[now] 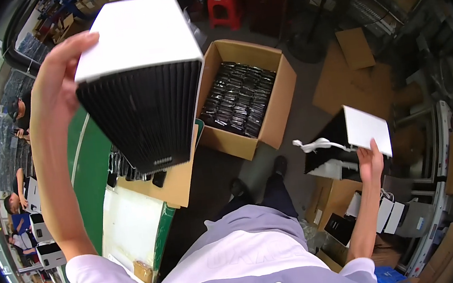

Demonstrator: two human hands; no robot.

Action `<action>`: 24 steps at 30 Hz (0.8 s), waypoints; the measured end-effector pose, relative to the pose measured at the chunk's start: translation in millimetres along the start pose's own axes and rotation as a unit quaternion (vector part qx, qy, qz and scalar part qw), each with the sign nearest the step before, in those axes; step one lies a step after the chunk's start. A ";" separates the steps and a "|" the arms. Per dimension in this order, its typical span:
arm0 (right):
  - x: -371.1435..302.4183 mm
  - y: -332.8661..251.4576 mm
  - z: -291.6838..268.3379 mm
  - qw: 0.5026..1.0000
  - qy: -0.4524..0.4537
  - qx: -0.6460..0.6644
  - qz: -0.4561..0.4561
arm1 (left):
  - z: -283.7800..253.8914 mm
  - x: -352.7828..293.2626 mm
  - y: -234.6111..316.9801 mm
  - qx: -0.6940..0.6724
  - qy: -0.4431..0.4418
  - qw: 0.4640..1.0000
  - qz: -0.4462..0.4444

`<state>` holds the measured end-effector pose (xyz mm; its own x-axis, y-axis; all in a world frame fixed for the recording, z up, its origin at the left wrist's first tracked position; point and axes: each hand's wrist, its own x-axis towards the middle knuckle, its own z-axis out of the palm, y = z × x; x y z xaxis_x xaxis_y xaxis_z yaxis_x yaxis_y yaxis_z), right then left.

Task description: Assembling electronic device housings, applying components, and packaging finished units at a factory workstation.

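My left hand grips a boxy appliance with a ribbed black face and smooth white sides. It is raised high above the green workbench, with the fingers at the edge of the white side and the thumb side partly hidden. Out to the right, my right hand is closed on the lower edge of a second black-and-white appliance, which is held tilted. From that one a bundled white power cord sticks out to the left.
An open cardboard box of black plastic-wrapped packets stands on the floor ahead. Behind it is a red stool. Flattened cardboard lies farther right. More white units sit by a metal-railed line. Several people work at far left.
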<state>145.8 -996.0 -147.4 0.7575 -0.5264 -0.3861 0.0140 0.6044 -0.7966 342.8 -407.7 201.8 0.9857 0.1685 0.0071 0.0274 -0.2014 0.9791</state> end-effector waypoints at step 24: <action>220.8 -40.1 280.9 0.940 -0.251 -0.173 0.155 | 245.6 314.8 -389.6 -0.065 -0.246 0.936 -0.244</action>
<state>495.9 -968.5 -70.0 0.9041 0.0440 -0.4251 -0.4051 0.4053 -0.8195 683.2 -513.1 -227.3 0.8195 -0.2613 -0.5100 0.5047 -0.0925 0.8583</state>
